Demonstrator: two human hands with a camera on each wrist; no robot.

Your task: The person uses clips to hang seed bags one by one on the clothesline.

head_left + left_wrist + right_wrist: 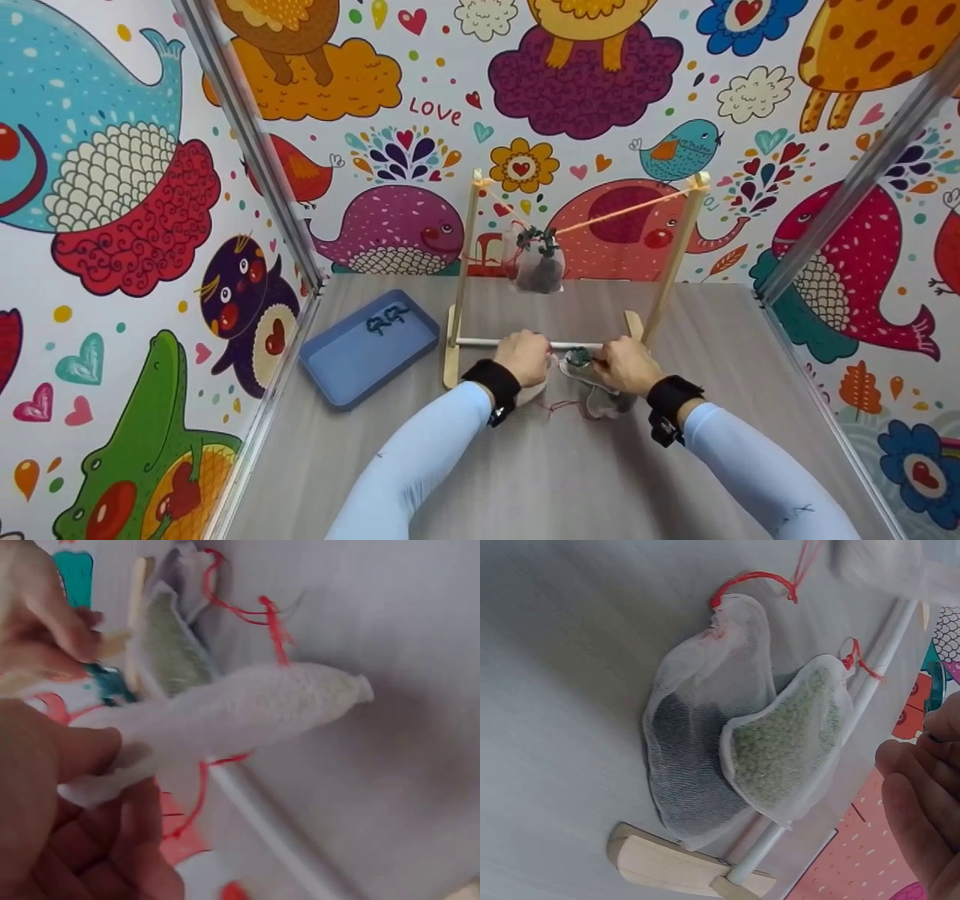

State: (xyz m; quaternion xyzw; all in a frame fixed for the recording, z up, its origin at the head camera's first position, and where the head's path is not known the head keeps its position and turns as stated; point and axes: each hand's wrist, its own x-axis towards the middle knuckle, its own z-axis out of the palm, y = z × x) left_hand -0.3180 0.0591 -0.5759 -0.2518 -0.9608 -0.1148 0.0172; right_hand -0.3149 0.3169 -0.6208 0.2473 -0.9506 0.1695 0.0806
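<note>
My left hand (523, 358) pinches the gathered neck of a white mesh bag (300, 694) filled with pale grains, its red drawstring dangling. Across from it, my right hand (628, 365) holds a small, curvy dark green plastic piece (111, 684) at its fingertips; the fingers partly hide it. Below the hands, two more mesh bags lie on the table. One holds green peas or beans (787, 742) and overlaps the other, which has dark contents (694, 757). Both have red drawstrings.
A wooden frame (675, 259) with a white crossbar (476, 342) stands behind the hands. Mesh bags (541, 274) hang from its sagging orange cord (622, 211) by dark green pieces. At left, a blue tray (337, 375) holds more green pieces (387, 319). Patterned walls enclose the table.
</note>
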